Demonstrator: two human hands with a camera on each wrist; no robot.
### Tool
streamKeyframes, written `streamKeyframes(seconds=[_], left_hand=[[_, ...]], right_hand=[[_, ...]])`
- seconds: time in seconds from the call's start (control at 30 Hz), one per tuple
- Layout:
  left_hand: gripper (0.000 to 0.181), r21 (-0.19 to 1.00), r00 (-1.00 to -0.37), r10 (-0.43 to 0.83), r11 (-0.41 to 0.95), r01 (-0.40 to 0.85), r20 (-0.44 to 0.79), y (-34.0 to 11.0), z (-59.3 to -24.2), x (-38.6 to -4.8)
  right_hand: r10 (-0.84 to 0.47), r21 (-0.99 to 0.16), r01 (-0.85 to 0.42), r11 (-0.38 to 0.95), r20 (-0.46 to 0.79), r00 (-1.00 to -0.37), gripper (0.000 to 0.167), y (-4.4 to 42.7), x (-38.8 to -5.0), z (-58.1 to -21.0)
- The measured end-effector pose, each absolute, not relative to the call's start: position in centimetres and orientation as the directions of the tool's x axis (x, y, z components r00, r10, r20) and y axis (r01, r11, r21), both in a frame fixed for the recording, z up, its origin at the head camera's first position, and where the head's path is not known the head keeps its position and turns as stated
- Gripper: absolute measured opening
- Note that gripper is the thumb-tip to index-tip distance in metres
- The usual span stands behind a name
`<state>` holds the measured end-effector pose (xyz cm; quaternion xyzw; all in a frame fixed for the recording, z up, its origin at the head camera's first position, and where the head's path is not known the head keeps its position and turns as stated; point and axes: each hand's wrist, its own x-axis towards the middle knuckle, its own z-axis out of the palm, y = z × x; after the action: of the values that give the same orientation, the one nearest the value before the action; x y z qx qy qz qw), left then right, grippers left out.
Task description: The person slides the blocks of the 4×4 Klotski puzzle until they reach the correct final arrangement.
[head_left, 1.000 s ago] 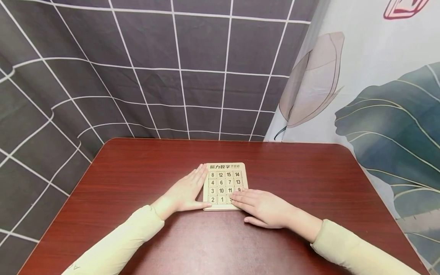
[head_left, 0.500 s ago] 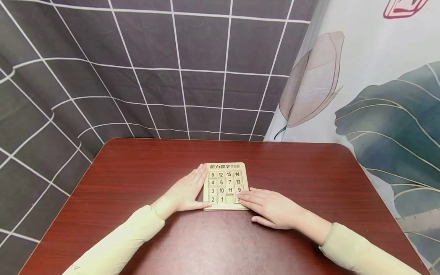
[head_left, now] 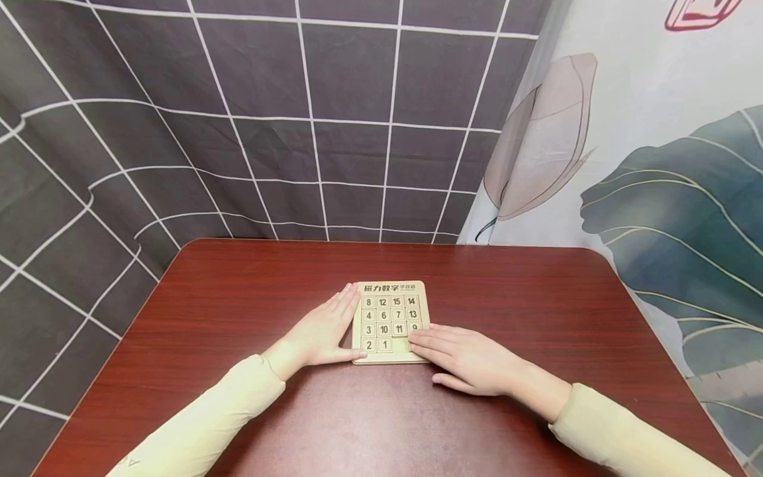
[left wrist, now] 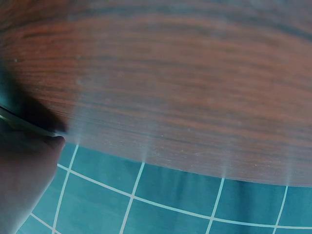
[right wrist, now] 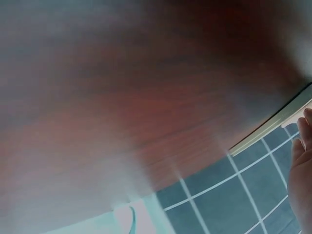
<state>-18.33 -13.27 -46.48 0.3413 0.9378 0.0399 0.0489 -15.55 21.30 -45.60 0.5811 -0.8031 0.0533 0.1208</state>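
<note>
A pale number slide puzzle [head_left: 390, 359] lies flat on the table, with rows of numbered square tiles. Along its left side rests my left hand [head_left: 322, 331], fingers straight at the upper left edge and thumb on the lower left corner. My right hand [head_left: 471, 361] reaches in from the right, its straight fingertips on the lower right tiles. Those fingers hide the bottom right tile and part of the 9 tile [head_left: 414, 327]. Left of the fingertips, below the 11 tile [head_left: 399, 329], is a bare slot [head_left: 400, 345]. The puzzle's edge [right wrist: 273, 126] shows in the right wrist view beside the right hand [right wrist: 303, 170].
The reddish-brown wooden table [head_left: 268, 285] has rounded far corners. Behind it hangs a dark curtain [head_left: 352, 152] with a white grid. A pale curtain with leaf prints [head_left: 673, 205] hangs at the right.
The 5 tile has slid right from the third column to the bottom right corner, baring its slot. My right hand moved right with it, then slightly back left and up. My left hand stayed put.
</note>
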Motion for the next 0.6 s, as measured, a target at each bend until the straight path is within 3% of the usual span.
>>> streamKeyframes(seconds=[0.37, 0.6], left_hand=[[0.114, 0.112, -0.761, 0.645, 0.763, 0.637, -0.067, -13.3, -46.2, -18.2], [0.115, 0.113, -0.768, 0.635, 0.771, 0.626, -0.081, -13.3, -46.3, -18.2]], right_hand=[[-0.949, 0.075, -0.965, 0.249, 0.219, -0.228, 0.061, 18.2, -16.4, -45.7], [-0.949, 0.071, -0.966, 0.249, 0.215, -0.229, 0.061, 18.3, -16.3, -45.5]])
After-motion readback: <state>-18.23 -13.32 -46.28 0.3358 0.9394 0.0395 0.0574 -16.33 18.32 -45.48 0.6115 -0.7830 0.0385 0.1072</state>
